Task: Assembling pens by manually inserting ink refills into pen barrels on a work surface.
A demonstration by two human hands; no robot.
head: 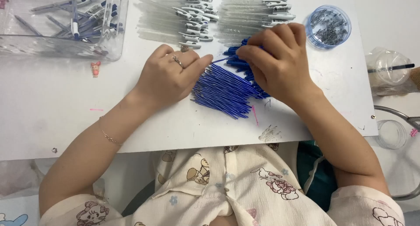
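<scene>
Both hands sorting blue pen refills
Left hand (pixel 168 75) and right hand (pixel 273 59) pinch one refill (pixel 223 59) above the blue refill pile (pixel 223 90); round clear tub (pixel 328 27) far right.

Deep-blue pen refills (pixel 223 88) on a white board (pixel 57 108); clear pen barrels (pixel 175 16) w/ white clips; clear tub (pixel 61 24) of blue-and-white pens; blue-tinted round dish (pixel 328 26) w/ silvery bits; pink figurine (pixel 95 68); cream shirt (pixel 227 186), cartoon-animal print.

Cream cartoon-print short sleeves, thin wrist bracelet (pixel 109 138), ring (pixel 176 59) on left hand (pixel 168 75).
</scene>
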